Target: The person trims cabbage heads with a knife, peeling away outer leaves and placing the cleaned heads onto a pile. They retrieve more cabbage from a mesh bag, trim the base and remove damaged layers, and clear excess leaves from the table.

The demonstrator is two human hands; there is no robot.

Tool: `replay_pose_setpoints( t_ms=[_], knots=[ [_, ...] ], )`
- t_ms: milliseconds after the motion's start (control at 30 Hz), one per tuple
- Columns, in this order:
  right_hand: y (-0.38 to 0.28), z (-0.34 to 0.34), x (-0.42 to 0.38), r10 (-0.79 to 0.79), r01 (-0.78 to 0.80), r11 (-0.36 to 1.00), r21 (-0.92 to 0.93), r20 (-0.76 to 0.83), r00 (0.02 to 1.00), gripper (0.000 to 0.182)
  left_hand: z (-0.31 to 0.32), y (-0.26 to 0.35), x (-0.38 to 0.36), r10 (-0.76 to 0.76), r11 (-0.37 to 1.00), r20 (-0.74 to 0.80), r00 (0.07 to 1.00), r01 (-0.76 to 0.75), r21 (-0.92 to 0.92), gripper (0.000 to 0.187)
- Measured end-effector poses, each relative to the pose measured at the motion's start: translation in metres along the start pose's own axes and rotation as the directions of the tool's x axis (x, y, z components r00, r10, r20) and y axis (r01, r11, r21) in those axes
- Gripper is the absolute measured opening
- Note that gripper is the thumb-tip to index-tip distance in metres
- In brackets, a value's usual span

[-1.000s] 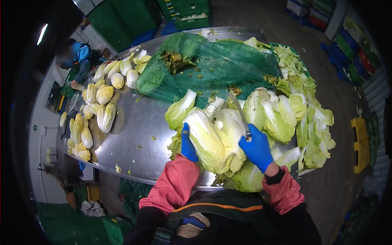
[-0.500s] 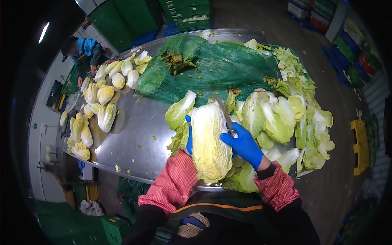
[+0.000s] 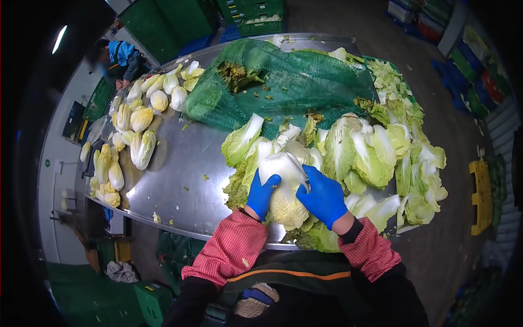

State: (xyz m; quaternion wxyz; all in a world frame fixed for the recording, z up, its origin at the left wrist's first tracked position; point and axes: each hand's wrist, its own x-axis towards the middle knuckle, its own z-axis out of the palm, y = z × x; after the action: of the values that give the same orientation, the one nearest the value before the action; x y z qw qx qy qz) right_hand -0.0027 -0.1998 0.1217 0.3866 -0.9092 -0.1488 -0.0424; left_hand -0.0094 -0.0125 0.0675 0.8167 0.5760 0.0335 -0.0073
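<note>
A pale Chinese cabbage (image 3: 289,210) is held in front of me at the table edge, its white base up and away from me. My left hand (image 3: 262,195), in a blue glove, grips its left side with the thumb over the front. Closed at the cabbage's right side is my right hand (image 3: 322,197), also blue-gloved. What looks like the thin grey blade of a knife (image 3: 297,163) shows beside its fingers; the handle is hidden. Loose green outer leaves (image 3: 239,143) lie just behind and around the cabbage.
A green mesh net (image 3: 305,82) covers the table's back. Trimmed cabbages (image 3: 143,150) lie at the left of the metal table (image 3: 182,191). Leaves (image 3: 417,163) pile up at the right edge. A person in blue (image 3: 126,57) stands at the far left end.
The cabbage has tipped, so its white base now faces up. My left hand has come round to its front, and the knife is now mostly hidden. The other person's arm has drawn back.
</note>
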Motion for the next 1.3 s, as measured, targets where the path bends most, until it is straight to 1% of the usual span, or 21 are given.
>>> replay_pose_setpoints(
  t_ms=[33, 100, 167, 233, 333, 367, 433, 467, 567, 667, 767, 867, 967, 1000, 1033, 1067, 1100, 1133, 1200, 1233, 1300],
  knots=[
    [0.003, 0.003, -0.001, 0.013, -0.015, 0.999, -0.038, -0.038, 0.999, 0.043, 0.001, 0.001, -0.001, 0.003, 1.0, 0.019, 1.0, -0.003, -0.015, 0.073],
    [0.013, -0.007, 0.003, 0.192, -0.188, 0.97, 0.154, -0.009, 0.981, 0.038, -0.009, -0.006, -0.001, -0.171, 0.967, 0.015, 0.985, 0.171, -0.187, 0.078],
    [0.032, -0.022, 0.011, 0.346, -0.338, 0.876, 0.344, 0.04, 0.937, 0.031, -0.01, 0.004, -0.003, -0.3, 0.878, 0.061, 0.952, 0.301, -0.372, 0.084],
    [0.055, -0.025, 0.017, 0.269, -0.273, 0.949, 0.157, 0.047, 0.962, 0.035, 0.004, 0.038, -0.006, -0.375, 0.735, 0.154, 0.914, 0.395, -0.552, 0.091],
    [0.034, -0.025, 0.009, 0.074, -0.078, 0.99, 0.121, 0.041, 0.996, 0.044, 0.01, 0.036, 0.005, -0.279, 0.711, 0.16, 0.947, 0.315, -0.629, 0.096],
    [0.021, -0.03, 0.01, 0.146, -0.191, 0.935, 0.3, 0.166, 0.975, 0.047, 0.014, 0.037, 0.006, -0.259, 0.7, 0.144, 0.955, 0.288, -0.654, 0.098],
    [-0.007, -0.042, 0.013, 0.204, -0.443, 0.695, 0.566, 0.436, 0.877, 0.054, 0.023, 0.04, 0.007, -0.252, 0.688, 0.185, 0.95, 0.311, -0.656, 0.098],
    [-0.009, -0.042, 0.014, 0.198, -0.45, 0.716, 0.534, 0.463, 0.864, 0.054, 0.026, 0.042, 0.007, -0.249, 0.682, 0.207, 0.946, 0.323, -0.656, 0.098],
    [0.024, -0.014, 0.013, -0.04, -0.065, 0.785, 0.616, 0.156, 0.987, 0.05, 0.025, 0.043, 0.006, -0.266, 0.702, 0.237, 0.934, 0.357, -0.617, 0.097],
    [0.013, -0.022, 0.007, 0.093, -0.175, 0.901, 0.396, 0.219, 0.971, 0.046, 0.024, 0.04, 0.004, -0.284, 0.723, 0.225, 0.932, 0.362, -0.588, 0.097],
    [0.008, -0.023, 0.005, 0.177, -0.254, 0.92, 0.298, 0.263, 0.948, 0.043, 0.016, 0.029, 0.004, -0.293, 0.688, 0.282, 0.914, 0.406, -0.602, 0.095],
    [0.03, -0.014, 0.008, 0.144, -0.266, 0.825, 0.498, 0.27, 0.952, 0.039, 0.022, 0.031, 0.002, -0.334, 0.604, 0.251, 0.909, 0.41, -0.683, 0.089],
    [0.048, -0.02, 0.014, 0.262, -0.43, 0.525, 0.735, 0.341, 0.903, 0.039, 0.015, 0.032, -0.002, -0.254, 0.679, 0.252, 0.934, 0.358, -0.64, 0.069],
    [0.061, -0.024, 0.015, 0.334, -0.506, 0.483, 0.714, 0.384, 0.861, 0.043, 0.012, 0.032, -0.002, -0.225, 0.702, 0.255, 0.94, 0.338, -0.627, 0.063],
    [0.076, -0.026, 0.02, 0.306, -0.478, 0.693, 0.539, 0.381, 0.873, 0.048, 0.001, 0.028, 0.003, -0.268, 0.638, 0.3, 0.916, 0.402, -0.657, 0.059],
    [0.085, -0.02, 0.014, 0.28, -0.354, 0.907, 0.228, 0.303, 0.911, 0.052, -0.01, 0.024, 0.008, -0.309, 0.568, 0.343, 0.887, 0.461, -0.681, 0.056],
    [0.074, -0.023, 0.011, 0.217, -0.19, 0.973, -0.128, 0.242, 0.946, 0.057, -0.009, 0.029, 0.009, -0.298, 0.561, 0.322, 0.898, 0.438, -0.703, 0.059],
    [0.055, -0.026, 0.012, 0.216, -0.201, 0.976, -0.086, 0.247, 0.945, 0.06, -0.008, 0.034, 0.01, -0.287, 0.552, 0.301, 0.909, 0.414, -0.723, 0.062],
    [0.004, -0.031, 0.015, 0.219, -0.226, 0.974, 0.0, 0.249, 0.943, 0.065, 0.007, 0.057, 0.007, -0.3, 0.651, 0.164, 0.94, 0.327, -0.686, 0.071],
    [-0.011, -0.032, 0.018, 0.239, -0.34, 0.912, 0.23, 0.377, 0.895, 0.065, 0.004, 0.056, 0.008, -0.239, 0.653, 0.233, 0.943, 0.333, -0.68, 0.075],
    [-0.034, -0.028, 0.024, 0.168, -0.577, 0.587, 0.568, 0.611, 0.773, 0.065, -0.002, 0.052, 0.009, -0.12, 0.657, 0.367, 0.922, 0.351, -0.667, 0.084]
  ],
)
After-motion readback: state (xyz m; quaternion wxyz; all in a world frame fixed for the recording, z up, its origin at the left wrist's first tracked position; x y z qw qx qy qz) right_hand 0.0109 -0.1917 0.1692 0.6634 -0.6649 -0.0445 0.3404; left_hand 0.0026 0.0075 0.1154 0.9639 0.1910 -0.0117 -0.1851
